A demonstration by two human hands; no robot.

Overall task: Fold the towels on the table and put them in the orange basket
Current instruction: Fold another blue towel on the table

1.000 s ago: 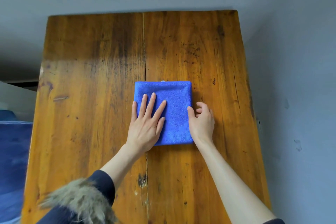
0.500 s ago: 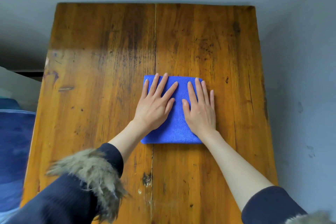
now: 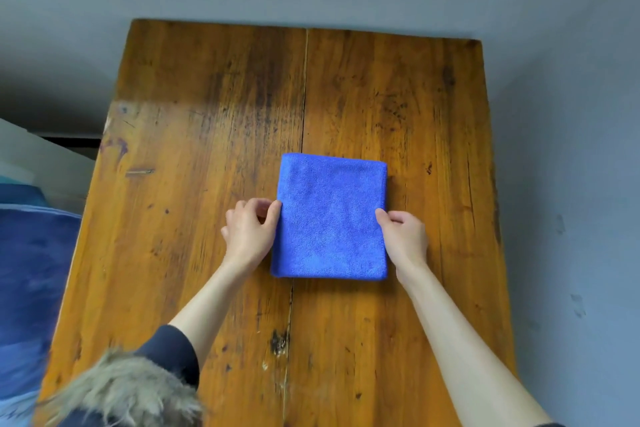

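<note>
A folded blue towel (image 3: 331, 218) lies flat near the middle of a worn wooden tabletop (image 3: 194, 184), seen from above by the person working at it. The towel is a neat rectangle, a little longer from the near edge to the far edge than it is wide, so its long axis runs away from the person.

The left hand (image 3: 247, 234) sits at the towel's left edge, about midway along it, with the thumb touching the cloth and the fingers curled close; its grip looks narrow, pinching or about to pinch that edge, though whether cloth is actually caught I cannot tell. The right hand (image 3: 403, 236) mirrors it at the towel's right edge, thumb on the cloth, grip equally narrow. Both hands are equally near, so the towel lies directly between them.

The folding looks finished; lifting by both side edges seems the likely next step. No orange basket is in view.
</note>
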